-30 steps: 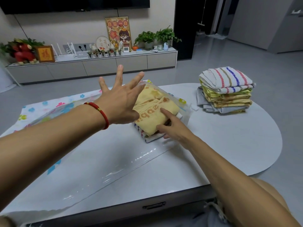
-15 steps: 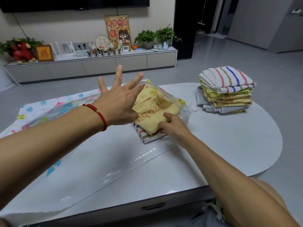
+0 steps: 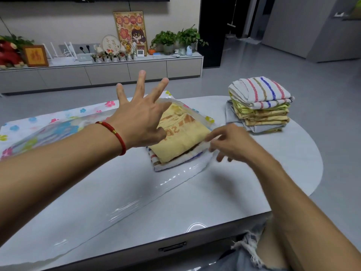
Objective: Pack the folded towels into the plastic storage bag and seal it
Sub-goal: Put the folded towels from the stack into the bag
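Two folded towels point(image 3: 181, 145) sit inside the big clear plastic bag point(image 3: 117, 192); left hand point(image 3: 140, 122) spread flat above them, right hand point(image 3: 232, 145) loose and empty beside them; the tall striped towel pile point(image 3: 259, 104) right of the bag waits unpacked

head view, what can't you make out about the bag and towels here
- Storage bag opening: hidden behind the left hand, head view.
- Right hand fingers: motion-blurred, grip unclear.
- Print on the yellow towel: partly covered by the left hand.
- Towel stack count: layers too fine.

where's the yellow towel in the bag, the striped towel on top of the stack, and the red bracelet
yellow towel point(image 3: 183, 136), head view, middle of its top face
striped towel point(image 3: 259, 91), head view, top fold of the stack
red bracelet point(image 3: 117, 136), head view, cord across the left wrist
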Demonstrator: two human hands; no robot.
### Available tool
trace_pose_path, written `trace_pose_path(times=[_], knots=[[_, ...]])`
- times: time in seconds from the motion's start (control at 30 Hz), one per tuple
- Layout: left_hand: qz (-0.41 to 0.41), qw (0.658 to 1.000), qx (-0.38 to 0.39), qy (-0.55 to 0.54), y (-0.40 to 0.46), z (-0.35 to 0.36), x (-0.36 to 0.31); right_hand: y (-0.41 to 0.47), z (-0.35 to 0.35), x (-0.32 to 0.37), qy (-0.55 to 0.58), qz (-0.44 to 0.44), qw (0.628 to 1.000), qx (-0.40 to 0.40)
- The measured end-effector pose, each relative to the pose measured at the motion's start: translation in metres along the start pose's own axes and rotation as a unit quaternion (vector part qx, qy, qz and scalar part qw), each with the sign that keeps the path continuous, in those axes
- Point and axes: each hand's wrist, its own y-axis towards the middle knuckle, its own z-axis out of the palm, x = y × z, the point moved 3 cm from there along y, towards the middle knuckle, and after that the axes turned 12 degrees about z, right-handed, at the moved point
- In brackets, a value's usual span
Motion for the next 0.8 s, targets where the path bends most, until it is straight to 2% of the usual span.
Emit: trace_pose_path(times=[0.07,0.13,0.2,0.3,0.37,0.47,0.53,0.6,0.8], knots=[[0.017,1.000,-0.004,0.023,0.004,0.002,-0.001,0.006,-0.043,-0.013,0.033,0.016,0.991,-0.129],[0.022,0.999,-0.003,0.039,0.008,0.002,-0.002,0.026,-0.080,-0.027,0.016,0.030,0.962,-0.270],[0.014,0.999,-0.002,0.044,0.012,0.003,-0.001,0.059,-0.106,-0.039,-0.030,0.055,0.937,-0.343],[0.011,0.999,-0.007,0.037,0.015,0.005,0.001,0.112,-0.132,-0.053,-0.107,0.084,0.925,-0.356],[0.012,0.999,-0.007,0.035,0.017,0.006,0.002,0.146,-0.146,-0.060,-0.164,0.113,0.920,-0.337],[0.010,0.999,0.001,0.034,0.022,0.007,0.004,0.185,-0.158,-0.074,-0.178,0.206,0.922,-0.276],[0.018,0.999,0.000,0.036,0.024,0.008,0.005,0.201,-0.158,-0.083,-0.187,0.250,0.910,-0.273],[0.028,0.999,-0.016,0.042,0.025,0.010,0.006,0.210,-0.159,-0.085,-0.198,0.249,0.900,-0.298],[0.057,0.994,-0.047,0.081,0.027,0.021,0.011,0.222,-0.185,-0.081,-0.156,0.220,0.921,-0.280]])
